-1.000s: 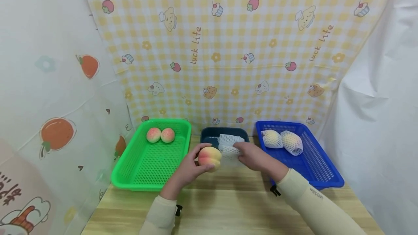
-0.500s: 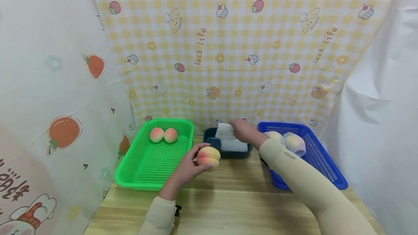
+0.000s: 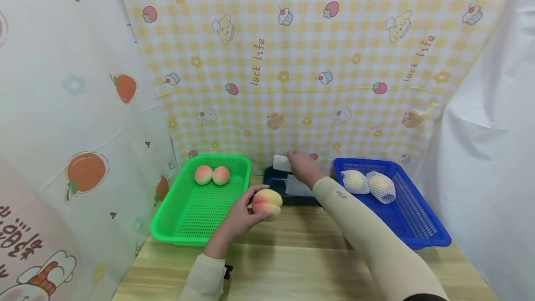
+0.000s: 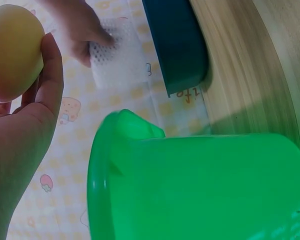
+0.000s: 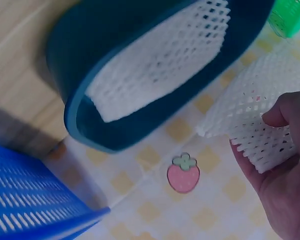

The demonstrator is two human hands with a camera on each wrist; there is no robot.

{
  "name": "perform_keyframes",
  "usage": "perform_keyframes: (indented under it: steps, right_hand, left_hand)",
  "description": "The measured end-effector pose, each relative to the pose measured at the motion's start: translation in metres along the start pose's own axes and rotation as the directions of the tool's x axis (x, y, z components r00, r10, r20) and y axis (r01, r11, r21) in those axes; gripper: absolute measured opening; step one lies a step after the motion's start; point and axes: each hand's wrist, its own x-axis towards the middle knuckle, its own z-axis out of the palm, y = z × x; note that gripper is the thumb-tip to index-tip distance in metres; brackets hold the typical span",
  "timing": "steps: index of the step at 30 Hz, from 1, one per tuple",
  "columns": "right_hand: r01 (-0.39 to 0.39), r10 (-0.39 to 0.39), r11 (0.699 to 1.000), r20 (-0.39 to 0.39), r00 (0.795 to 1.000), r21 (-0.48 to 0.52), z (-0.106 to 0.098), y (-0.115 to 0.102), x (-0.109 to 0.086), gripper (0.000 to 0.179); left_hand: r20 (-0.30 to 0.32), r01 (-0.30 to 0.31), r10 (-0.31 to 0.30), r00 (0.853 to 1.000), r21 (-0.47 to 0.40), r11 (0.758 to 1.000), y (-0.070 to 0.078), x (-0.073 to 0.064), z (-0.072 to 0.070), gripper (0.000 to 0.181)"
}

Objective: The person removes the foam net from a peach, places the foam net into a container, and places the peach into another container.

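Observation:
A yellow peach with a red blush (image 3: 267, 202) is gripped between the thumb and fingers of my left hand (image 3: 244, 212), held above the table. My right hand (image 3: 304, 167) pinches a white foam net sleeve (image 3: 282, 163) over the back of the dark teal bin (image 3: 272, 184). In the right wrist view the thumb presses on the sleeve's mesh (image 5: 260, 100), with fingers beneath it. Another foam net sleeve (image 5: 160, 65) lies inside the bin. The left wrist view shows the peach (image 4: 12, 52) at the fingertips.
On the left, a green basket (image 3: 167, 226) holds two pink peaches (image 3: 212, 175). On the right, a blue basket (image 3: 418, 217) contains two peaches in foam nets (image 3: 368, 185). A patterned cloth (image 3: 267, 59) hangs behind the wooden table (image 3: 284, 273).
My right hand has lifted a foam net sleeve from the bin, moving it back and left. My left hand keeps holding the peach in nearly the same spot.

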Motion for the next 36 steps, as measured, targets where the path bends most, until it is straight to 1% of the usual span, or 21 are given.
perform_keyframes:
  steps: [2,5,8,11,14,16,18,20,23,26,27,30,32,34,36]
  right_hand:
    - [0.036,-0.036,0.998,0.002,0.999,-0.043,0.009,-0.001,0.003,0.032]
    - [0.1,-0.099,0.988,0.014,0.995,-0.114,0.024,-0.001,0.005,0.035]
    - [0.146,-0.144,0.976,0.02,0.989,-0.159,0.038,-0.002,0.004,0.033]
    - [0.171,-0.166,0.972,0.044,0.985,-0.161,0.047,-0.002,0.003,0.032]
    - [0.195,-0.181,0.971,0.115,0.977,-0.135,0.05,-0.004,0.002,0.031]
    - [0.197,-0.178,0.976,0.177,0.968,-0.093,0.051,-0.005,0.002,0.032]
    - [0.176,-0.163,0.984,0.239,0.957,-0.032,0.049,-0.006,0.001,0.035]
    - [0.161,-0.16,0.987,0.278,0.947,0.017,0.049,-0.007,0.0,0.036]
    - [0.174,-0.183,0.983,0.273,0.944,0.058,0.049,-0.006,-0.001,0.032]
    - [0.205,-0.21,0.978,0.251,0.945,0.046,0.058,-0.001,0.001,0.022]
    - [0.203,-0.208,0.978,0.248,0.946,0.045,0.062,0.0,0.003,0.023]
    - [0.198,-0.195,0.98,0.26,0.946,0.013,0.074,0.006,0.007,0.039]
    - [0.195,-0.188,0.981,0.262,0.947,-0.002,0.079,0.008,0.01,0.044]
    - [0.185,-0.176,0.983,0.27,0.947,-0.011,0.081,0.009,0.012,0.048]
    - [0.16,-0.152,0.987,0.288,0.946,-0.004,0.082,0.008,0.013,0.046]
  left_hand:
    - [-0.005,0.003,-0.003,1.0,0.005,1.0,0.001,0.0,0.0,0.066]
    - [-0.012,0.002,-0.002,1.0,0.018,1.0,0.002,-0.001,0.0,0.066]
    - [-0.009,0.003,-0.003,1.0,0.024,1.0,0.002,-0.001,0.0,0.066]
    - [-0.003,0.013,-0.013,1.0,0.022,1.0,0.0,-0.001,0.0,0.067]
    - [-0.008,0.026,-0.026,1.0,0.02,0.999,-0.001,0.0,-0.001,0.066]
    - [-0.013,0.031,-0.031,0.999,0.01,0.999,0.0,0.0,-0.002,0.066]
    - [-0.016,0.034,-0.034,0.999,0.002,0.999,0.002,0.0,-0.003,0.065]
    - [-0.019,0.041,-0.041,0.999,0.002,0.999,0.004,0.0,-0.004,0.065]
    - [-0.024,0.045,-0.045,0.999,0.018,0.999,0.005,-0.001,-0.006,0.065]
    - [-0.029,0.044,-0.043,0.999,0.034,0.998,0.004,-0.001,-0.006,0.065]
    - [-0.029,0.042,-0.041,0.999,0.035,0.999,0.003,-0.001,-0.007,0.065]
    - [-0.031,0.038,-0.037,0.999,0.034,0.999,0.003,-0.002,-0.007,0.066]
    - [-0.033,0.038,-0.037,0.999,0.028,0.999,0.003,-0.002,-0.007,0.066]
    - [-0.038,0.039,-0.038,0.999,0.025,0.999,0.004,-0.002,-0.008,0.066]
    - [-0.042,0.042,-0.041,0.998,0.019,0.999,0.005,-0.003,-0.008,0.067]
